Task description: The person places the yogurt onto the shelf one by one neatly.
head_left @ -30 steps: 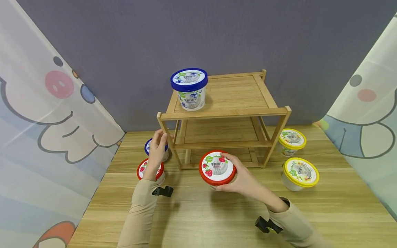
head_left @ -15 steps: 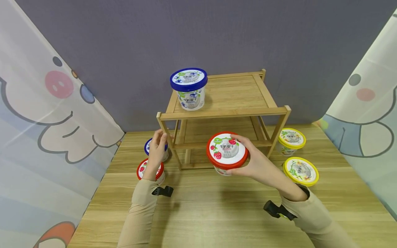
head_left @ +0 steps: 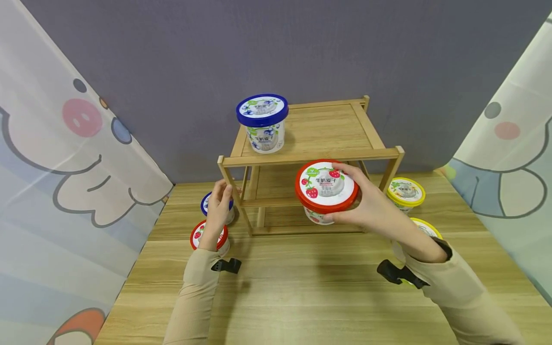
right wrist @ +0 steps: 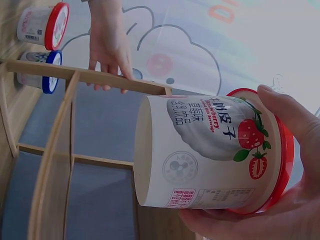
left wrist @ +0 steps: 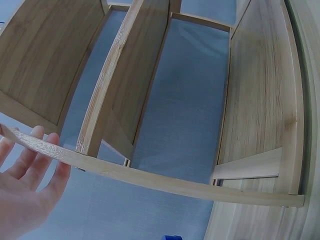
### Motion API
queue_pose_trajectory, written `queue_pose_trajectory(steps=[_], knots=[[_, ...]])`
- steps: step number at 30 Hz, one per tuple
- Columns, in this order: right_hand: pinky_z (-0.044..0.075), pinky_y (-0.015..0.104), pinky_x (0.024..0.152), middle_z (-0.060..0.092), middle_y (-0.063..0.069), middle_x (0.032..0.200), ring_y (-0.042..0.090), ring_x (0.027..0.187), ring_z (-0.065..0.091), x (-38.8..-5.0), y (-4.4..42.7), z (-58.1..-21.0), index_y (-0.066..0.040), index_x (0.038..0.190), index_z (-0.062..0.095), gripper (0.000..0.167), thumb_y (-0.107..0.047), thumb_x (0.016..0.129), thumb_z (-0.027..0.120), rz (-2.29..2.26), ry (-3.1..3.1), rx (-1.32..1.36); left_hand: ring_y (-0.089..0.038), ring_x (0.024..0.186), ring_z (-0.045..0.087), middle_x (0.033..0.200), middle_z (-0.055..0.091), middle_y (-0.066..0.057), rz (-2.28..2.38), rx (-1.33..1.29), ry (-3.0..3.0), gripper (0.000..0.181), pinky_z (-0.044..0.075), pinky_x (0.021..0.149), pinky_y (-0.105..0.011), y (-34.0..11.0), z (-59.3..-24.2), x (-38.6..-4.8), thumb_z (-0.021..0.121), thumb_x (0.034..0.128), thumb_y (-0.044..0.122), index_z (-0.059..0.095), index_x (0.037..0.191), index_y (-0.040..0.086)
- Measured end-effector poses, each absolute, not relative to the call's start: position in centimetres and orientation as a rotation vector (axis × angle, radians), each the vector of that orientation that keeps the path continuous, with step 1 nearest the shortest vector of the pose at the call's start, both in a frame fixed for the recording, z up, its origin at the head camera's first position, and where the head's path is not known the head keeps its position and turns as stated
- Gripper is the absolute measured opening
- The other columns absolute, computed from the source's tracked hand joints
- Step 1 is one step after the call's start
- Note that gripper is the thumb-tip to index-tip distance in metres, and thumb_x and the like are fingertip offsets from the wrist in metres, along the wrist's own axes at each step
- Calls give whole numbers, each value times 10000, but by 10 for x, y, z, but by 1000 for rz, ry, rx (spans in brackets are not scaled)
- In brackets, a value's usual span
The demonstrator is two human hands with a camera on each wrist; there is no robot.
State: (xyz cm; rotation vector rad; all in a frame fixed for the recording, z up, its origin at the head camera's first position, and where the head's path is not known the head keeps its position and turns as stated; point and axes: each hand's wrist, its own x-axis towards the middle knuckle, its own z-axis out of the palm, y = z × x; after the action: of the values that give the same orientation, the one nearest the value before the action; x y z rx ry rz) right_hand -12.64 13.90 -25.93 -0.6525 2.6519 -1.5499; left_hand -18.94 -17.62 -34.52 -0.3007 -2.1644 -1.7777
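R hand (head_left: 371, 203): fingers pinching red-lid strawberry tub (head_left: 325, 187), raised vs. 0.5 s ago, in front of wooden rack (head_left: 332, 132). L hand (head_left: 219, 203), as before, at rack's L post (head_left: 224, 168), fingers loosely extended. R-wrist cam adds tub's base (right wrist: 143, 150), hidden in head view.

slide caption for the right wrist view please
The right hand grips a red-lidded strawberry tub; beyond it, the left hand is at the side of a wooden shelf.

Light's pretty even, with soft shadows on the table (head_left: 280, 306). Right wrist view washes out the curtain (right wrist: 280, 40), left bows the shelf post (left wrist: 150, 181).
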Motion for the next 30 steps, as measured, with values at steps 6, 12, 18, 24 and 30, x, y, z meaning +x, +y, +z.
queue_pose_trajectory(steps=[6,12,18,24,30], knots=[[392,423,874,379,98,1254,238,1101,425,-131,142,-245,-162,1381,233,884,-155,681,772,-1563,2651,-669,-274,956,523,854,578,158,-1797,-305,-2153,266,393,794,-288,-184,-361,-202,362,957,120,450,1173,-8],[396,363,875,406,107,1248,233,1107,428,-135,145,-229,-160,1384,233,878,-163,688,768,-1568,2666,-617,-106,904,529,870,583,130,-1755,-322,-2153,288,396,795,-301,-186,-366,-204,374,958,190,456,1171,14],[419,169,799,406,110,1243,221,1098,432,-140,149,-215,-158,1387,229,860,-132,704,752,-1595,2661,-621,-147,910,529,889,594,56,-1765,-331,-2139,276,390,785,-275,-186,-365,-203,383,957,200,460,1155,25],[414,254,815,398,66,1248,189,1088,423,-146,152,-200,-203,1366,262,812,-175,715,747,-1554,2727,-547,-146,916,525,857,574,147,-1767,-329,-2155,274,386,797,-290,-184,-359,-199,371,960,165,447,1162,-2],[395,279,832,390,36,1249,162,1087,417,-153,154,-187,-261,1360,265,797,-218,722,741,-1540,2740,-485,-247,920,521,900,609,-64,-1770,-348,-2144,247,383,795,-353,-182,-358,-200,354,957,80,447,1155,-35]])
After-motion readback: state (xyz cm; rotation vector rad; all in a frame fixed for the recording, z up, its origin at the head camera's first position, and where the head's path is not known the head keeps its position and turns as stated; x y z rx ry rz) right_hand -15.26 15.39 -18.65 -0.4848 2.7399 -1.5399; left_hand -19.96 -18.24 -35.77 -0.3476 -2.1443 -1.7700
